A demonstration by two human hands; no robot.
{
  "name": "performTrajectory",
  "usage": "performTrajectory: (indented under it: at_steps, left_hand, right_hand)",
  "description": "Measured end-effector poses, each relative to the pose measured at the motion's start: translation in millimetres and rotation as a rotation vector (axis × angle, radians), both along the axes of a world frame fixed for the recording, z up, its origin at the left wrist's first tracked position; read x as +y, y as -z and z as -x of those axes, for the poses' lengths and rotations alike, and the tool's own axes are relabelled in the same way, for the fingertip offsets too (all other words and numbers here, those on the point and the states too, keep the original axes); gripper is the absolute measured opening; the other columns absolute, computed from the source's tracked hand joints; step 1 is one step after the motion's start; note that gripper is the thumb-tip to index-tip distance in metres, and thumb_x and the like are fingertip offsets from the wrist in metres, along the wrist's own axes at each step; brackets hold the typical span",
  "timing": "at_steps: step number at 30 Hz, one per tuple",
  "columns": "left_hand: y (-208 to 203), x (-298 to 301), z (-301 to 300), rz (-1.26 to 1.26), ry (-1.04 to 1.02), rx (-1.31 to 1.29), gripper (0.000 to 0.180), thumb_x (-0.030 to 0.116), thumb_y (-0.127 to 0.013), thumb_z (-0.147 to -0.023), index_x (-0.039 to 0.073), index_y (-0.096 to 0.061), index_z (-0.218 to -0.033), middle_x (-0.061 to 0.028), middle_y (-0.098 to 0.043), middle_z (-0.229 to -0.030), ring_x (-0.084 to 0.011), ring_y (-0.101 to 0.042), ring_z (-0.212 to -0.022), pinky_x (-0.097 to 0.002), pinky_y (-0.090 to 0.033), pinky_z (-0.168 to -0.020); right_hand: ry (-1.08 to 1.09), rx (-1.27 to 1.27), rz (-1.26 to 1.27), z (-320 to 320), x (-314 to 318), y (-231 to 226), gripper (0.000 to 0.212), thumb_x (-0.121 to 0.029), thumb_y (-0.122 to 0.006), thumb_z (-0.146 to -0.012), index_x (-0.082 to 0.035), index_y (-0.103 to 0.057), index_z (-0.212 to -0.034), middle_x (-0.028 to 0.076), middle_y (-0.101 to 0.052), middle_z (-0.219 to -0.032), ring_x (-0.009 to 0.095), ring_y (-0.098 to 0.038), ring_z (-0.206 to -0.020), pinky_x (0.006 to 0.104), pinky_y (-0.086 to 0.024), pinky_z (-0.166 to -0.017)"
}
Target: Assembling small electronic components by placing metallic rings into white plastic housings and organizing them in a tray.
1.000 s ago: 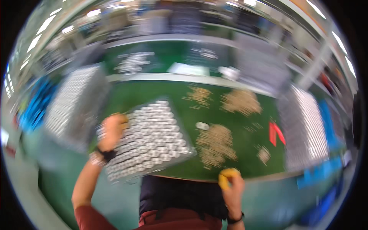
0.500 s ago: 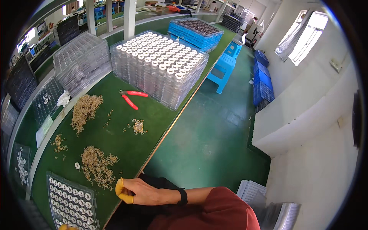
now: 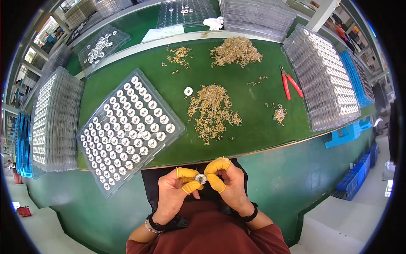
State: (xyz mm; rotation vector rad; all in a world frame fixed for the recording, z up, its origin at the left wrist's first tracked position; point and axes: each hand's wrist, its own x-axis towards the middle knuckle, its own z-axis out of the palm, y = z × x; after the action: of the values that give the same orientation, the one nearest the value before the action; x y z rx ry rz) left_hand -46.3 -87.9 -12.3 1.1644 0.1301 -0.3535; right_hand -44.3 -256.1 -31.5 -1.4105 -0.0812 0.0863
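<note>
Yellow finger cots cover the thumb and fingers of both my hands. In front of my body, my left hand (image 3: 176, 186) pinches a small round white part (image 3: 201, 178) with a metallic-looking middle. The thumb and forefinger of my right hand (image 3: 228, 184) close together at the part's right edge; whether they grip a tiny piece there is hidden. Just beyond, on the green table, lies a loose pile of small bent brass-coloured metal pieces (image 3: 211, 111). One similar white ring (image 3: 188, 91) sits left of that pile. A clear tray (image 3: 175, 120) filled with rows of white rings lies at the left, overhanging the table's front edge.
Red-handled cutters (image 3: 291, 83) rest near a tall stack of filled clear trays (image 3: 313, 89) at the right. Further metal pieces form a heap at the back (image 3: 237, 51) and a small cluster (image 3: 279, 114). Another tray stack (image 3: 59, 122) stands at the left.
My view has swung from the right down to the table in front of me. Both hands are now together at the round white part; earlier the right hand was by the table edge, fingers bent.
</note>
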Motion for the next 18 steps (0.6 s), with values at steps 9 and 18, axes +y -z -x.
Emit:
performTrajectory:
  at_steps: [9, 18]
  left_hand:
    - [4.5, 0.8, 3.6, 0.010, -0.002, -0.006, 0.016, -0.003, -0.066, -0.085, -0.006, -0.062, -0.101, -0.0123, -0.066, -0.091, -0.0168, -0.065, -0.074, -0.0265, -0.055, -0.055]
    - [5.9, 0.3, 3.7, 0.017, -0.003, -0.010, 0.015, -0.002, -0.066, -0.086, -0.006, -0.062, -0.100, -0.0116, -0.067, -0.092, -0.0160, -0.065, -0.075, -0.0262, -0.055, -0.055]
  right_hand:
    - [0.039, -0.082, 0.141, 5.6, 2.7, 0.1, 0.012, 0.007, -0.062, -0.085, 0.001, -0.056, -0.093, 0.005, -0.059, -0.089, 0.011, -0.057, -0.077, 0.0230, -0.048, -0.071]
    - [0.154, -0.390, 0.405, 2.9, 6.2, -1.6, 0.020, 0.005, -0.069, -0.076, -0.001, -0.057, -0.091, 0.009, -0.060, -0.083, 0.020, -0.059, -0.065, 0.0297, -0.048, -0.057]
